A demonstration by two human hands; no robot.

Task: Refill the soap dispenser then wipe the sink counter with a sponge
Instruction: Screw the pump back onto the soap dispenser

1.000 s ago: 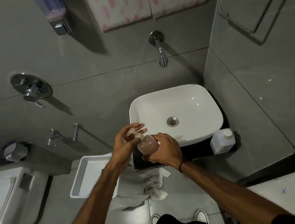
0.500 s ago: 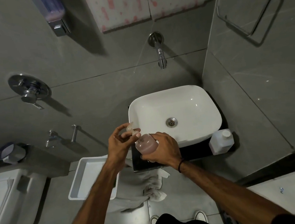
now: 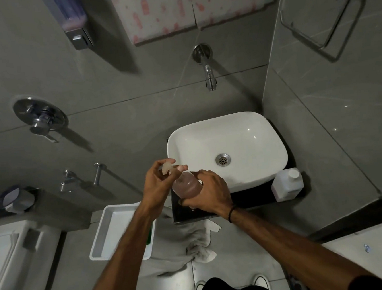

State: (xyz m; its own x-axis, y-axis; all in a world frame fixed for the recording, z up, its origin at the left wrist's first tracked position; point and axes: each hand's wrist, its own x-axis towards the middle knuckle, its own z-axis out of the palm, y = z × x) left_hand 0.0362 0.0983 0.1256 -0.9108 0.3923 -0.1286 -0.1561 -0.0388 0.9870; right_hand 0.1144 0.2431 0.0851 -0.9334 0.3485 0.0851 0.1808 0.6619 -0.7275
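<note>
A clear soap dispenser bottle [image 3: 185, 184] with pinkish liquid stands on the dark sink counter [image 3: 255, 202], left of the white basin [image 3: 252, 139]. My right hand [image 3: 210, 193] grips the bottle's body from the right. My left hand [image 3: 159, 182] pinches the translucent pump cap [image 3: 167, 166] at the bottle's neck. A white refill bottle [image 3: 287, 183] stands on the counter at the basin's right. A green sponge [image 3: 149, 233] shows partly in the white tray, mostly hidden by my left forearm.
A white tray [image 3: 105, 235] sits left of the counter, with a grey cloth [image 3: 194, 241] hanging below the counter edge. A wall tap [image 3: 209, 77] is above the basin. A toilet [image 3: 13, 260] stands at the far left, a wall-mounted dispenser [image 3: 75, 25] high up.
My left hand has stayed at the pump cap, its fingers shifting round it, while my right hand keeps the bottle steady. The view has drifted slightly.
</note>
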